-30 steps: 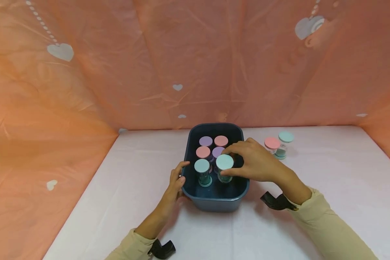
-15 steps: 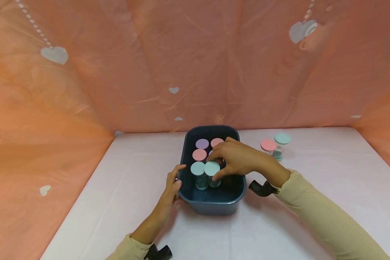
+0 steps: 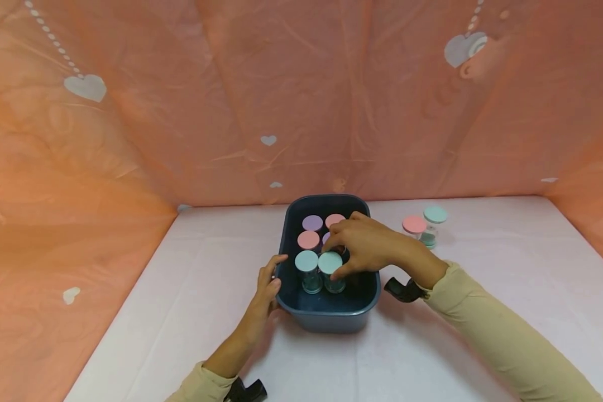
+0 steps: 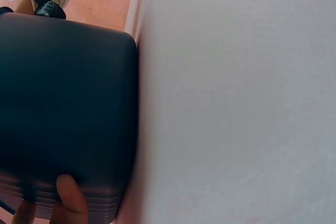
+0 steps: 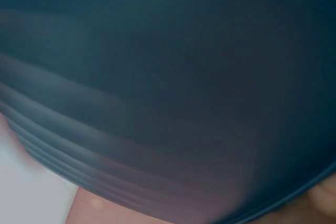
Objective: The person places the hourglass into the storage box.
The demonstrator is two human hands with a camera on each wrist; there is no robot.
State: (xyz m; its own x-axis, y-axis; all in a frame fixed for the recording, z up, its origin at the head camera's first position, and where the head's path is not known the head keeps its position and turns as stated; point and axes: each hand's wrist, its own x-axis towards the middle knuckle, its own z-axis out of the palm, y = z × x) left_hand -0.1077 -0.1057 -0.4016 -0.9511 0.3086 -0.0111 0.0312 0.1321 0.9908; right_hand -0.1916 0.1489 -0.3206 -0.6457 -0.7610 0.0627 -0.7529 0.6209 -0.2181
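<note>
In the head view my right hand (image 3: 364,243) reaches into a dark blue bin (image 3: 331,322). Thumb and fingers pinch a sand timer with a mint cap (image 3: 330,262), upright near the bin's front. Close on its left stands another mint-capped sand timer (image 3: 306,261). Behind these are pink-capped (image 3: 309,240) and purple-capped (image 3: 312,223) timers, partly covered by my hand. My left hand (image 3: 264,286) holds the bin's left side at the rim; its fingertips (image 4: 72,195) show against the wall in the left wrist view. Only bin wall (image 5: 157,77) fills most of the right wrist view.
To the right of the bin, a pink-capped sand timer (image 3: 414,224) and a mint-capped one (image 3: 435,215) stand on the white tablecloth (image 3: 507,268). An orange sheet with hearts (image 3: 301,100) hangs behind the table.
My right hand has moved left with the mint-capped sand timer, bringing it close beside the other mint one. My left hand stays at the bin's side. The head view has shifted slightly.
</note>
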